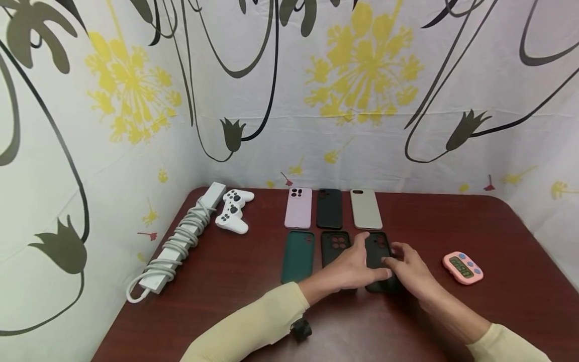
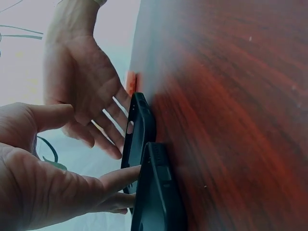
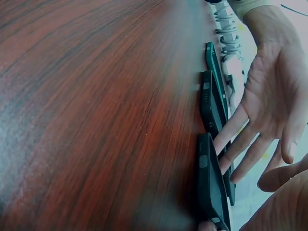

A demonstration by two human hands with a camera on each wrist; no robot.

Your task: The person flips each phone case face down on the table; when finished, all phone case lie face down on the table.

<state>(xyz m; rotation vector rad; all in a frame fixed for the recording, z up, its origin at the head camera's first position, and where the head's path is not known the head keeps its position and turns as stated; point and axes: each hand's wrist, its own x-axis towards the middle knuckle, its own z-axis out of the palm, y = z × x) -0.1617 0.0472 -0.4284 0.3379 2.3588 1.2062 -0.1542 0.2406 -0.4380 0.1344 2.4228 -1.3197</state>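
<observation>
In the head view, a black phone case (image 1: pixel 375 257) lies in the front row between my two hands. My left hand (image 1: pixel 357 269) reaches over from its left side with fingers extended, the fingertips close to that case's left edge. Along the case's right edge is my right hand (image 1: pixel 413 271), its fingers fairly straight, as the left wrist view shows. Partly under my left hand sits a second black case (image 1: pixel 333 242) with round camera holes. A teal case (image 1: pixel 297 257) lies left of it. Both black cases (image 3: pixel 211 175) lie hollow side up in the wrist views.
Behind stand a lilac case (image 1: pixel 298 208), a dark case (image 1: pixel 329 210) and a beige case (image 1: pixel 366 210) in a row. A white game controller (image 1: pixel 233 211) and a cord-wrapped power strip (image 1: pixel 183 239) lie left. A pink timer (image 1: pixel 463 268) is at right.
</observation>
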